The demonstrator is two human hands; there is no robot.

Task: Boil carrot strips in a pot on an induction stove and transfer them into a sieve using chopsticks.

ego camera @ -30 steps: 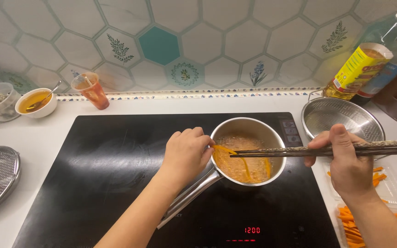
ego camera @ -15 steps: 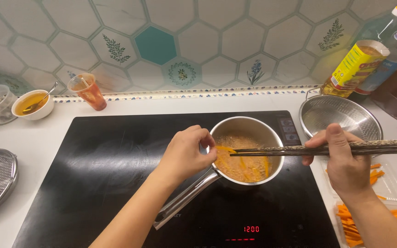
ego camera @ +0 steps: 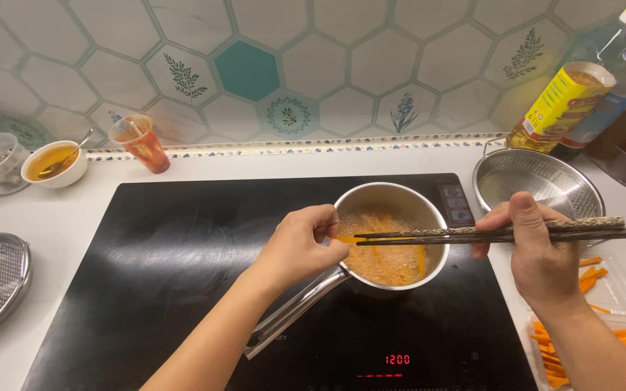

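My left hand (ego camera: 302,246) pinches a carrot strip (ego camera: 347,239) over the pot (ego camera: 389,235); right hand (ego camera: 537,253) clamps chopsticks (ego camera: 494,233). Some strips fry, many raw strips (ego camera: 617,344) left.

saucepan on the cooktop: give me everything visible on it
The saucepan is small, round, shiny metal, apparently stainless steel, with one long straight handle running toward the lower left. It sits upright on the black glass cooktop, right of centre. Inside is a bubbling orange liquid with carrot-like strips. The left hand hovers at its near-left rim, pinching an orange strip; whether it touches the rim is unclear. The right hand holds dark chopsticks horizontally over the pan.
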